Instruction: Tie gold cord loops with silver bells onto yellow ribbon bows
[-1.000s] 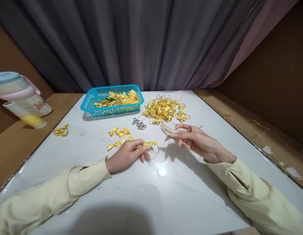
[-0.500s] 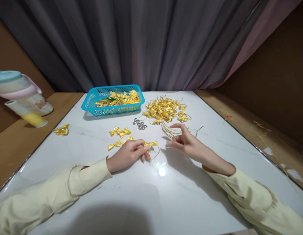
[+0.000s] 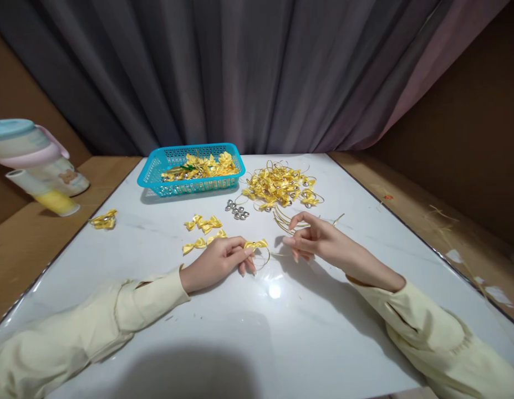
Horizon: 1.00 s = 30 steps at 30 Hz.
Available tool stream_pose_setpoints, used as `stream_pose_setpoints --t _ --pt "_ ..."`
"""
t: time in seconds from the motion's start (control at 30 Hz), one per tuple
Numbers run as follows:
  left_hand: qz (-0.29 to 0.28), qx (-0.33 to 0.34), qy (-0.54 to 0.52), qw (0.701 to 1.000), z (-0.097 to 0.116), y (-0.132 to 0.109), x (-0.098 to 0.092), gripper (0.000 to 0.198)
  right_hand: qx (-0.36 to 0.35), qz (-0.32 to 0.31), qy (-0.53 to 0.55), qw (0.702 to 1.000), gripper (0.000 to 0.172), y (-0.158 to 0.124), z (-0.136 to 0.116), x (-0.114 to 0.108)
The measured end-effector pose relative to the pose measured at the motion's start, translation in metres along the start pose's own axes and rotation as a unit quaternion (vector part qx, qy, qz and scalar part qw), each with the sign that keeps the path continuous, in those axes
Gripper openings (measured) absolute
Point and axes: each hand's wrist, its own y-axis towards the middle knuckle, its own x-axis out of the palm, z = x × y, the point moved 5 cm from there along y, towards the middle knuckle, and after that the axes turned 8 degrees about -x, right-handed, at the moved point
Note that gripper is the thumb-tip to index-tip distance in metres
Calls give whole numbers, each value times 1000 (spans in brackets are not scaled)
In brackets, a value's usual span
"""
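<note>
My left hand (image 3: 223, 260) pinches a yellow satin bow (image 3: 255, 244) between thumb and fingers. A thin gold cord (image 3: 268, 256) curves in a loop beneath this bow, and one strand runs toward my other hand. To the right, my right hand (image 3: 317, 241) hovers over the table with thumb and index finger apart. Whether its lower fingers touch the strand is unclear. Several loose gold cords (image 3: 281, 220) lie just behind it, partly covered. Loose yellow bows (image 3: 204, 223) rest beyond my left hand, near a small cluster of silver bells or beads (image 3: 239, 211).
A blue basket (image 3: 190, 189) holding yellow bows stands at the back. Beside it is a heap of corded bows (image 3: 279, 185). More bows (image 3: 103, 219) lie at the left edge of the white table (image 3: 223, 343). A tumbler (image 3: 32, 149) and a yellow-white roll (image 3: 44, 194) stand far left.
My right hand has shifted slightly right and its fingers have spread. More of the strand beside the bow now shows. My left hand keeps its hold on the bow.
</note>
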Motion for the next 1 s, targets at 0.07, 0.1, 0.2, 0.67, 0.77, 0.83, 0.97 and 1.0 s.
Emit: stream_pose_setpoints --t 0.07,0.1,0.2,0.67,0.77,0.83,0.97,1.0 --pt "1 -3 0 1000 1 0 0 31 2 7 23 1000 41 -1 -3 0" --pt "2 -4 -2 1000 1 0 0 31 4 10 26 1000 39 -1 -4 -1" --pt "8 1 -12 1000 3 0 -1 32 7 9 25 1000 33 -4 -8 2" --pt "74 32 -5 997 13 -7 3 28 -58 1 130 990 33 -8 -5 47" --pt "67 35 -7 997 15 -9 4 30 -63 12 114 991 48 -10 -3 48" --pt "63 44 2 997 16 -10 4 31 -51 -8 117 992 44 -9 0 51" --pt "61 67 56 994 18 -11 4 31 -52 -22 133 990 32 -6 2 53" --pt "60 71 68 993 18 -12 4 31 -52 -19 133 990 32 -5 2 52"
